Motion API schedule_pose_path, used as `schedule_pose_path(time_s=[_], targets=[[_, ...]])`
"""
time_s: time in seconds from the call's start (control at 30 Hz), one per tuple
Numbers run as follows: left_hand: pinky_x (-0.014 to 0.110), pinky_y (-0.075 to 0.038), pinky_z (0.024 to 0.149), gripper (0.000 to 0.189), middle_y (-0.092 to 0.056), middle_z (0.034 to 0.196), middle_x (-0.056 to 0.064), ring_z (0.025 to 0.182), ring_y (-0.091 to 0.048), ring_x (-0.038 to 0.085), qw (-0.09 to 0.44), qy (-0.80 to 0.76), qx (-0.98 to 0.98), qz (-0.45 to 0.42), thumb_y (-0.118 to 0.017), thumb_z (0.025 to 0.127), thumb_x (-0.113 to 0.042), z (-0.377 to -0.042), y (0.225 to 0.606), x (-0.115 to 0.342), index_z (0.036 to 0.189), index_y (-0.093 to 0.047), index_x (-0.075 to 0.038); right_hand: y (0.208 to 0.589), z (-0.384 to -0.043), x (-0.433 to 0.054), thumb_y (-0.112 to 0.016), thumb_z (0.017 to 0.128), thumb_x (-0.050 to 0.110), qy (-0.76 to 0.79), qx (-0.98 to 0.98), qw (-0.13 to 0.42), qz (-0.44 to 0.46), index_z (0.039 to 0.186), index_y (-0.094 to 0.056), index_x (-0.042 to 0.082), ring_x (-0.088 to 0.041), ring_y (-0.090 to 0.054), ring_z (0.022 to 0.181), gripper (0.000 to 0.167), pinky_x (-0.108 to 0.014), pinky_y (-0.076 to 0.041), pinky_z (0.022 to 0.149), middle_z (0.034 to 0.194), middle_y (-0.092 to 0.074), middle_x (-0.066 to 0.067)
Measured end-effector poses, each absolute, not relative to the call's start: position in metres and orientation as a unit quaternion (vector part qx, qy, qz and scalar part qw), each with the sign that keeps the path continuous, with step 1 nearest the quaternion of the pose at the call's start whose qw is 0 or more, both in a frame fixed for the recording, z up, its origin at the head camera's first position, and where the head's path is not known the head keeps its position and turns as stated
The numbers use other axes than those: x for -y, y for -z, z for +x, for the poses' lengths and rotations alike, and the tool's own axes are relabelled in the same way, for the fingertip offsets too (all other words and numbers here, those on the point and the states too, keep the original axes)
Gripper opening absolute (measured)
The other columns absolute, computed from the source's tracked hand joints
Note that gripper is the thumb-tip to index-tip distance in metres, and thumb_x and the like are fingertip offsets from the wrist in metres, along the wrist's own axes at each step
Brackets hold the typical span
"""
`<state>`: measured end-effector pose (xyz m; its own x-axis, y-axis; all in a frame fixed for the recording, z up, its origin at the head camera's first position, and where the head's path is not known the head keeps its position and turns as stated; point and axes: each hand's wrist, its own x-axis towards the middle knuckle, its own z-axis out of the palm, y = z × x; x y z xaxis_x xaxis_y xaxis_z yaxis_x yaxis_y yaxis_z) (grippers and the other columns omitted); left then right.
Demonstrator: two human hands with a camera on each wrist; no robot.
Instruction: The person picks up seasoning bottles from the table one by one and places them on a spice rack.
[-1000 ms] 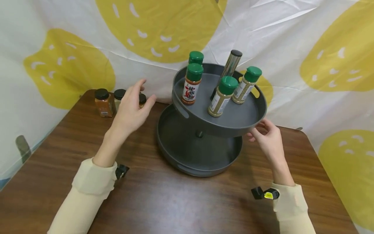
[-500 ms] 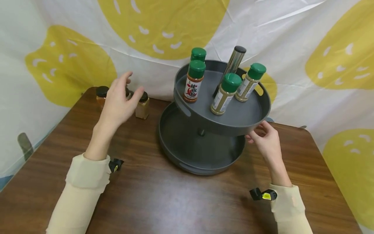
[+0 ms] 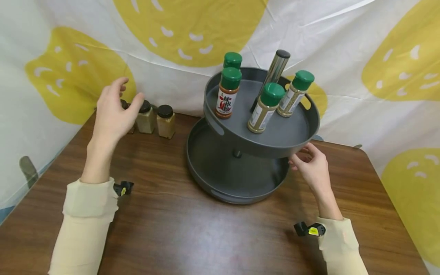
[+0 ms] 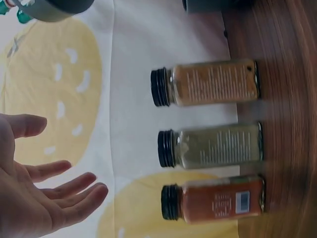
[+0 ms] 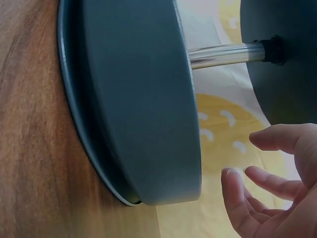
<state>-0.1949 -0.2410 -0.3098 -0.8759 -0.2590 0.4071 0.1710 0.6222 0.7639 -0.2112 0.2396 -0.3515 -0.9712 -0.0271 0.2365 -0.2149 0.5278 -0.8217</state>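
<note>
My left hand hovers with fingers spread in front of several square spice jars at the table's back left. In the left wrist view it holds nothing, and the jars stand apart from its fingertips: a tan jar, a greenish jar and an orange-red jar, all black-capped. My right hand is by the right edge of the upper tray of a dark grey two-tier rack. Its loosely bent fingers are empty in the right wrist view, beneath the upper tier's level.
Green-capped seasoning bottles stand on the upper tray, including a red-labelled chilli bottle and a tan one. A metal post rises through it. The wider lower tray rests on the wooden table. A lemon-print cloth hangs behind.
My left hand has moved left, away from the rack, uncovering the tan and greenish jars and now covering the orange-red one. The right hand has hardly moved.
</note>
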Motion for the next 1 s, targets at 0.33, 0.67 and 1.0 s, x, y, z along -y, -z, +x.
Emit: schedule_pose_path(time_s=[0.33,0.67,1.0], targets=[[0.061,-0.032,0.108,0.062,-0.047,0.14,0.031,0.132,-0.041,0.045,0.272,0.414,0.866,0.064,-0.055,0.098,-0.033,-0.199,0.319,0.266,0.15,-0.042,0.0,0.357,-0.212,-0.24,-0.071,0.095,0.024,-0.44,0.892,0.089,0.056,0.129,-0.061,0.0,-0.003,-0.067,0.072,0.042,-0.026,-0.058,0.061,0.118,-0.066,-0.022],[0.064,-0.032,0.107,0.065,-0.044,0.142,0.034,0.132,-0.04,0.049,0.222,0.41,0.881,0.082,-0.056,0.097,-0.031,-0.204,0.33,0.287,0.153,-0.038,-0.003,0.367,-0.214,-0.245,-0.075,0.093,0.024,-0.427,0.899,0.092,0.045,0.123,-0.064,0.005,0.001,-0.066,0.074,0.037,-0.026,-0.057,0.059,0.104,-0.063,0.013],[0.065,-0.032,0.104,0.067,-0.047,0.137,0.037,0.128,-0.04,0.054,0.174,0.409,0.892,0.082,-0.059,0.098,-0.03,-0.21,0.341,0.302,0.153,-0.036,0.0,0.37,-0.213,-0.244,-0.075,0.093,0.028,-0.408,0.908,0.09,0.038,0.122,-0.065,0.008,0.002,-0.066,0.078,0.037,-0.026,-0.057,0.058,0.102,-0.063,0.012]])
